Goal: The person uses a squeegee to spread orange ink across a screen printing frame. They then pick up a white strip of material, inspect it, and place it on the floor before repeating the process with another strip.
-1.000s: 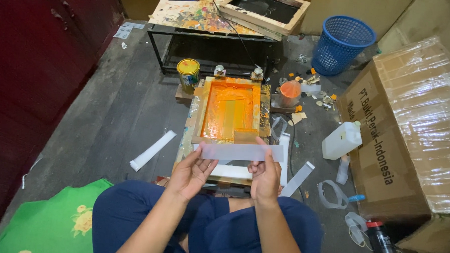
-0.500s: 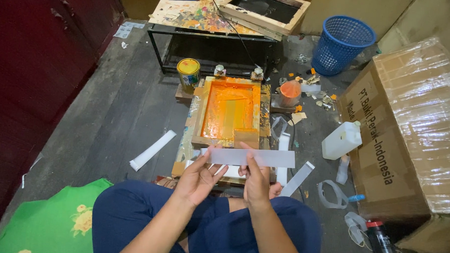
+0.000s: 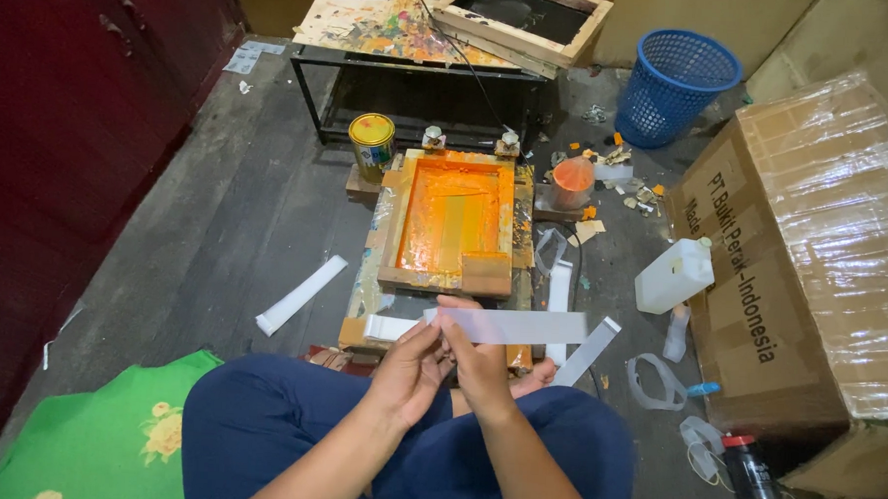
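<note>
I sit cross-legged on the floor. Both hands hold a long, thin, translucent white plastic strip (image 3: 520,327) level above my knees. My left hand (image 3: 410,368) pinches it near its left part, and my right hand (image 3: 480,359) grips it beside the left hand, with the thumb on top. The strip's right end sticks out free. Just beyond my hands lies a wooden screen-printing frame (image 3: 452,220) flooded with orange ink. A second white strip (image 3: 387,327) lies under my hands on the frame's near edge.
More white strips (image 3: 301,294) (image 3: 588,351) lie on the floor. A yellow paint can (image 3: 371,142), an orange ink cup (image 3: 570,181), a white jerrycan (image 3: 673,275), a blue basket (image 3: 676,85), a plastic-wrapped cardboard box (image 3: 808,262), a paint-stained table (image 3: 412,42) and a green mat (image 3: 103,434) surround me.
My hands have come together from the strip's ends toward its left part and lifted it slightly toward me. The strip has shifted to the right.
</note>
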